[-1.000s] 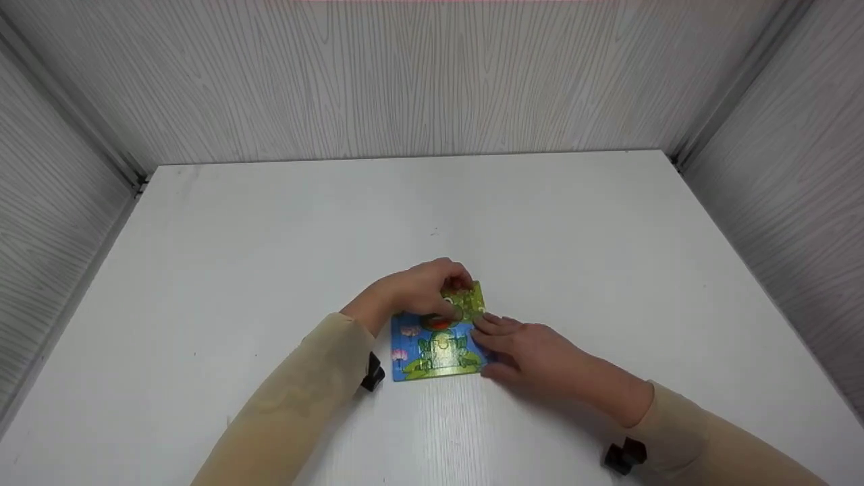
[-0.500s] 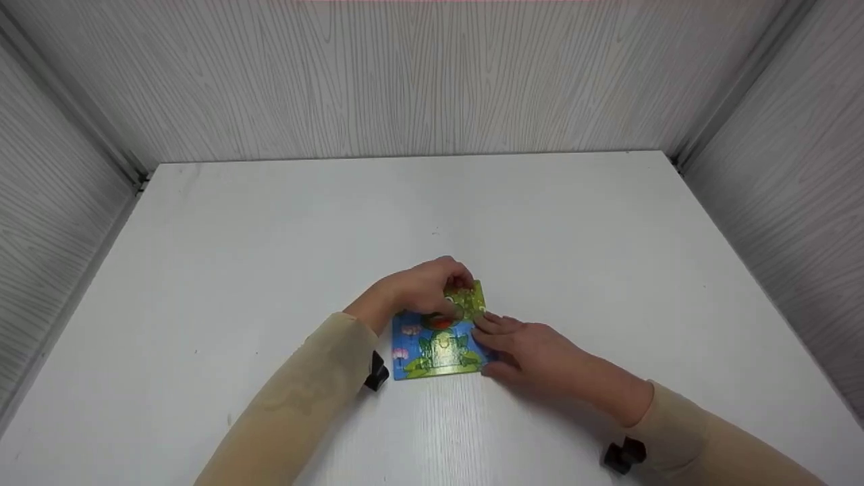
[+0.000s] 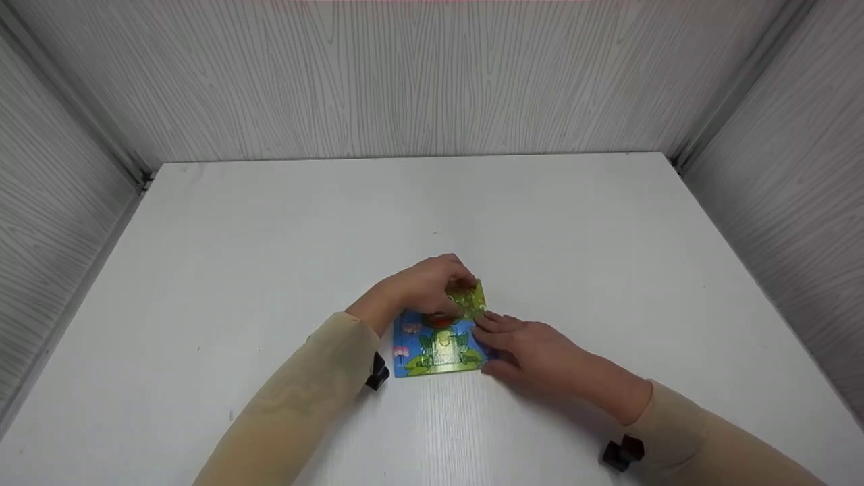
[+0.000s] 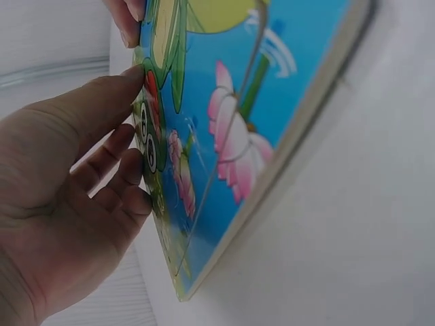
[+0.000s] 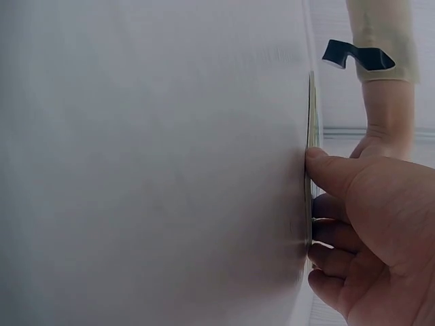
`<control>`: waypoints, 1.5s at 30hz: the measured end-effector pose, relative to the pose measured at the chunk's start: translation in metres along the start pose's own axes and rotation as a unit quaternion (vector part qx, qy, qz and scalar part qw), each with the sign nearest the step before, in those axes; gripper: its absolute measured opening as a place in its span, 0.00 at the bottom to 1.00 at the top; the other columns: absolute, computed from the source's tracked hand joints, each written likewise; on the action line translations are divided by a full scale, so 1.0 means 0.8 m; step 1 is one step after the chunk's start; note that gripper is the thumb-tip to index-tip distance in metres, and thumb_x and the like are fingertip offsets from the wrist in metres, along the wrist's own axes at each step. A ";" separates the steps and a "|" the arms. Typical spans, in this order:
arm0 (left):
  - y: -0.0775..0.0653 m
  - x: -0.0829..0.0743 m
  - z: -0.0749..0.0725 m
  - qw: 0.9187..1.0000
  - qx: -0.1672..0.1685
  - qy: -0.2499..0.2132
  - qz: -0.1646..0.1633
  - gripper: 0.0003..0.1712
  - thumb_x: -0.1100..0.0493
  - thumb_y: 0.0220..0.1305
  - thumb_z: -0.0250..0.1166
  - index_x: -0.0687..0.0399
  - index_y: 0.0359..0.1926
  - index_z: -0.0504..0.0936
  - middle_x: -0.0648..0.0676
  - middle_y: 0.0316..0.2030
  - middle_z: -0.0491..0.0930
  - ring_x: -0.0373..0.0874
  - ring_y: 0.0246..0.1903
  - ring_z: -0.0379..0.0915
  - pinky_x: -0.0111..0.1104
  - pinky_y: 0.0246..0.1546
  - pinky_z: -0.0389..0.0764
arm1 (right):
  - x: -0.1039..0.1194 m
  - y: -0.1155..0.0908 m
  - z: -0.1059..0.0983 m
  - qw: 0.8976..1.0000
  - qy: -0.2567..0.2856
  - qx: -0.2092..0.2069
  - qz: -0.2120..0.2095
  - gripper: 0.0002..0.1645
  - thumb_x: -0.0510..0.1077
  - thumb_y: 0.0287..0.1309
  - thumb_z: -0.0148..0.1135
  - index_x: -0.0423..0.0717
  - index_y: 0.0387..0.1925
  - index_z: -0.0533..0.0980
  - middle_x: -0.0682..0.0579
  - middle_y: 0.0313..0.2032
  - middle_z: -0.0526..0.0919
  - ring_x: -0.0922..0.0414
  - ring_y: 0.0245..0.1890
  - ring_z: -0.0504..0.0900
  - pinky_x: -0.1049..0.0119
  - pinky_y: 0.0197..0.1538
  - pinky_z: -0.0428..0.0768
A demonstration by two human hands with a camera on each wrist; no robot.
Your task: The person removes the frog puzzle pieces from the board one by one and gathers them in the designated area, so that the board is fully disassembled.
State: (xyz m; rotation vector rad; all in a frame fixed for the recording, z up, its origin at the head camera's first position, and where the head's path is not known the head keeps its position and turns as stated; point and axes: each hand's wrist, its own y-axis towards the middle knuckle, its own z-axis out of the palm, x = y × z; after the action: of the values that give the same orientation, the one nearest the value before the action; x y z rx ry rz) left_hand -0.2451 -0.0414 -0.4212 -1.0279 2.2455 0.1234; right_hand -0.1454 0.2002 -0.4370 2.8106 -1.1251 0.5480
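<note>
A square jigsaw puzzle [image 3: 444, 347] with a green frog, pink lotus flowers and a blue background lies flat on the white table. Over its far part arches my left hand [image 3: 428, 283], fingers curled, with fingertips near the far edge and thumb by the frog's red mouth. The left wrist view shows that thumb and the fingers [image 4: 126, 173] at the puzzle's face [image 4: 197, 129]. My right hand [image 3: 533, 351] rests along the right edge, fingers extended onto the border and thumb at the near right corner. Part of the frog's head is hidden under the left hand.
The white table [image 3: 270, 236] is bounded by a pale wood-grain panel [image 3: 418, 81] at the back and by side panels. Both forearms wear beige sleeves, with a black clip-like device [image 3: 622, 452] on the right wrist and another black device [image 3: 378, 372] on the left.
Very little differs: both hands keep their places on the puzzle. The left hand and the puzzle appear a touch higher in the head view, and the table marks shift slightly too.
</note>
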 end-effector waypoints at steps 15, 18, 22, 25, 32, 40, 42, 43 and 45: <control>0.002 -0.003 -0.006 0.999 0.029 0.020 -0.026 0.30 0.56 0.64 0.77 0.53 0.65 0.81 0.53 0.61 0.74 0.47 0.57 0.72 0.41 0.65 0.75 | 0.005 0.001 -0.001 1.000 -0.027 0.002 -0.011 0.34 0.52 0.72 0.69 0.40 0.72 0.75 0.42 0.74 0.72 0.43 0.74 0.71 0.45 0.69 0.73; 0.003 -0.005 -0.008 0.999 0.038 0.021 -0.025 0.29 0.57 0.64 0.77 0.53 0.65 0.79 0.53 0.61 0.73 0.47 0.57 0.71 0.41 0.65 0.76 | 0.004 0.000 -0.001 1.000 -0.021 0.002 -0.014 0.33 0.51 0.72 0.69 0.40 0.71 0.76 0.42 0.73 0.73 0.43 0.73 0.72 0.45 0.68 0.75; 0.003 -0.007 -0.009 0.999 0.040 0.003 -0.027 0.29 0.59 0.64 0.77 0.54 0.64 0.77 0.53 0.58 0.74 0.48 0.55 0.71 0.41 0.63 0.77 | 0.003 0.001 -0.001 1.000 -0.020 0.001 -0.019 0.32 0.50 0.71 0.69 0.40 0.71 0.76 0.42 0.72 0.74 0.43 0.72 0.73 0.45 0.67 0.76; 0.003 -0.007 -0.007 0.999 0.031 -0.014 -0.029 0.29 0.62 0.62 0.76 0.53 0.62 0.76 0.53 0.55 0.76 0.48 0.53 0.72 0.41 0.60 0.78 | 0.003 0.001 -0.001 0.999 -0.022 -0.007 -0.027 0.32 0.49 0.71 0.70 0.39 0.70 0.77 0.41 0.71 0.75 0.43 0.71 0.74 0.45 0.65 0.77; -0.003 -0.004 0.000 0.999 -0.001 -0.038 -0.028 0.30 0.64 0.62 0.74 0.49 0.64 0.75 0.55 0.57 0.78 0.48 0.53 0.75 0.42 0.58 0.80 | 0.001 0.003 -0.001 0.999 -0.017 -0.017 -0.037 0.32 0.48 0.71 0.70 0.38 0.70 0.76 0.40 0.70 0.75 0.42 0.71 0.75 0.45 0.65 0.78; -0.013 0.006 0.002 0.999 -0.029 -0.036 -0.007 0.31 0.64 0.64 0.74 0.50 0.68 0.81 0.55 0.58 0.80 0.48 0.55 0.76 0.42 0.61 0.79 | -0.002 0.007 -0.002 0.999 -0.015 -0.003 -0.032 0.32 0.49 0.71 0.69 0.39 0.70 0.76 0.41 0.71 0.75 0.42 0.71 0.74 0.44 0.64 0.78; -0.014 0.009 0.003 0.999 -0.032 -0.040 -0.012 0.32 0.64 0.64 0.73 0.50 0.69 0.81 0.54 0.59 0.81 0.47 0.54 0.76 0.42 0.60 0.79 | -0.003 0.009 -0.002 1.000 -0.013 0.004 -0.028 0.33 0.49 0.71 0.69 0.40 0.71 0.75 0.42 0.72 0.74 0.42 0.72 0.74 0.44 0.65 0.78; -0.015 0.010 0.003 0.998 -0.033 -0.041 -0.018 0.32 0.64 0.64 0.73 0.50 0.70 0.81 0.54 0.59 0.81 0.47 0.54 0.77 0.41 0.60 0.79 | -0.003 0.010 -0.001 1.000 -0.014 0.006 -0.028 0.33 0.49 0.71 0.69 0.40 0.71 0.75 0.42 0.72 0.74 0.42 0.72 0.73 0.44 0.65 0.78; -0.017 0.013 0.004 0.998 -0.041 -0.043 -0.028 0.34 0.64 0.63 0.72 0.51 0.71 0.79 0.55 0.59 0.81 0.47 0.52 0.77 0.40 0.59 0.80 | -0.003 0.011 -0.001 0.999 -0.017 0.008 -0.028 0.33 0.49 0.71 0.69 0.40 0.72 0.75 0.42 0.72 0.74 0.42 0.72 0.73 0.44 0.65 0.77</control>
State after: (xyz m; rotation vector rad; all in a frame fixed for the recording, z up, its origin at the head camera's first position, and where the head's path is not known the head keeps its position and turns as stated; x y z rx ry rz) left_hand -0.2390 -0.0561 -0.4276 -1.1055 2.1481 0.2323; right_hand -0.1532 0.1953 -0.4375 2.8656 -1.0483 0.5077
